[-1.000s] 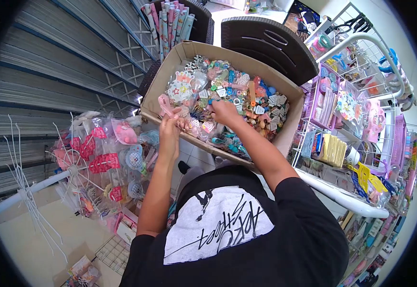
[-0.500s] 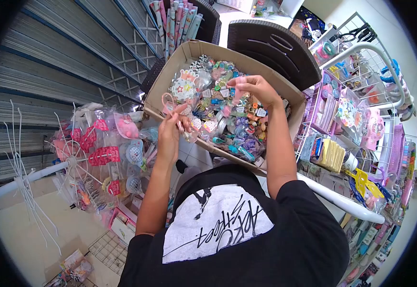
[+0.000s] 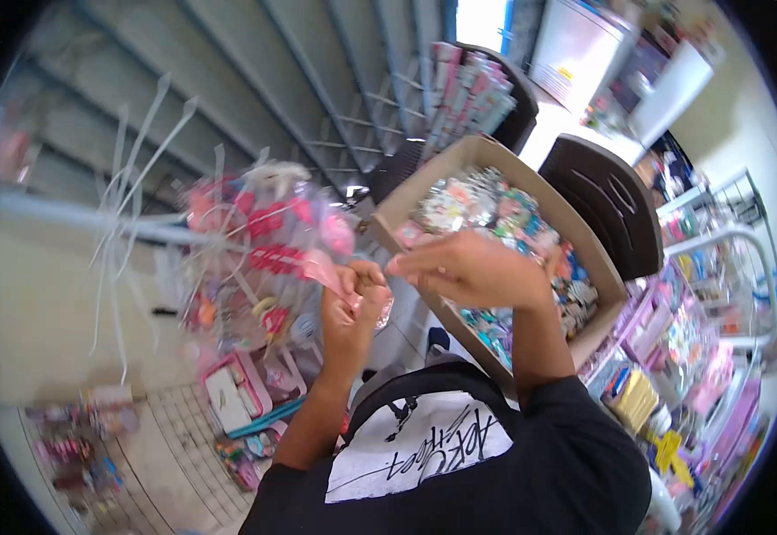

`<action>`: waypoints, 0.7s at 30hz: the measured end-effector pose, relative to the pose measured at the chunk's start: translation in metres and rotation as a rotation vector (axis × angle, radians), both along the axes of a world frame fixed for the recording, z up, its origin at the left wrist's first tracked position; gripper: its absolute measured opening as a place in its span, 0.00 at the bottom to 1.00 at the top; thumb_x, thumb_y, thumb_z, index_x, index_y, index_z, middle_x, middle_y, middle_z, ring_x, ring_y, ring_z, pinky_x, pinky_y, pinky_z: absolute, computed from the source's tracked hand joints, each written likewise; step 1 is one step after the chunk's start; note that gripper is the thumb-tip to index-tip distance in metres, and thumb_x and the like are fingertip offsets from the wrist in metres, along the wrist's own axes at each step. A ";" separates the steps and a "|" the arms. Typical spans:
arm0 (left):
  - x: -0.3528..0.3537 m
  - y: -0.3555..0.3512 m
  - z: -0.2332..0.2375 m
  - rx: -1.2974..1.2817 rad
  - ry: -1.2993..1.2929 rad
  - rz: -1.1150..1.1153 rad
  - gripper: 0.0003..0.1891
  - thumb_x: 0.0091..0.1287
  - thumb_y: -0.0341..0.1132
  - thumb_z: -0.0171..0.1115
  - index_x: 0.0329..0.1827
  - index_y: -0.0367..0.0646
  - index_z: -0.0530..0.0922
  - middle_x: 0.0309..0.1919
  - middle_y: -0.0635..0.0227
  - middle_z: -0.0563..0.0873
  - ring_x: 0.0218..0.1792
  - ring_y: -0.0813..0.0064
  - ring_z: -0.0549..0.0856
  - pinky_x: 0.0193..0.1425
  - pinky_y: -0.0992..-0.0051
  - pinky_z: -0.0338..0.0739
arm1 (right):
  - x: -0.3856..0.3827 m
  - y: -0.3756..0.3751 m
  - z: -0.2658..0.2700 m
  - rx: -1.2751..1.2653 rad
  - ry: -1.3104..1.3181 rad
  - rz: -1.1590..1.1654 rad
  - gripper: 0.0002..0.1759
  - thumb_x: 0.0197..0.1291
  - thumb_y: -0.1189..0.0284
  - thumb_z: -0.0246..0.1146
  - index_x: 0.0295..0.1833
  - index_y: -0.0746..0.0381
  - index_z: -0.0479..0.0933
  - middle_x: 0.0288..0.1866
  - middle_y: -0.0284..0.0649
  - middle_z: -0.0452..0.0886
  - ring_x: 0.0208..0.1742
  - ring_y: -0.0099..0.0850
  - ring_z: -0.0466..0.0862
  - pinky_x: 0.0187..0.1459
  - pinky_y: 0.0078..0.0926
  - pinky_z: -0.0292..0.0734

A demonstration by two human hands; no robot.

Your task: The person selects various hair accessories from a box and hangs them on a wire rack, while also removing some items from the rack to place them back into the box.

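holding a small pink see-through plastic packet [image 3: 321,267] in the left hand [image 3: 353,303], curled tight around it. reaching across with the right hand [image 3: 477,267], with fingertips [image 3: 399,263] pressed together just beside the left thumb. cannot tell if pinching anything there. both up in the air, off the near left corner of the open brown cardboard box [image 3: 415,192] full of little bright trinkets [image 3: 495,205]. just behind, a blurry white wire rack [image 3: 94,218] hung with more pink packets [image 3: 263,223].

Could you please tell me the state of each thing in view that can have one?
left hand: closed on the pink packet.
right hand: fingers stretched toward the pink packet; grip unclear.
pink packet: held up, blurred.
cardboard box: open, full of small packets.
paper rolls: upright in a dark bin.
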State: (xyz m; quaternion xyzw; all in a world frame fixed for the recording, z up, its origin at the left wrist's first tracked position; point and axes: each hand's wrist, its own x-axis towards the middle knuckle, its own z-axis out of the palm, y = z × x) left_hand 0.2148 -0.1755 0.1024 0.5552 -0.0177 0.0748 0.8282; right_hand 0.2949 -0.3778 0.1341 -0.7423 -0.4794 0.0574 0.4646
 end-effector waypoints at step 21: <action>-0.368 0.210 -0.049 -0.004 0.286 0.744 0.12 0.70 0.26 0.64 0.51 0.39 0.72 0.38 0.73 0.77 0.40 0.83 0.78 0.42 0.82 0.72 | -0.244 0.344 -0.076 -0.142 0.168 0.923 0.13 0.69 0.69 0.63 0.52 0.66 0.72 0.33 0.51 0.84 0.36 0.53 0.83 0.41 0.44 0.77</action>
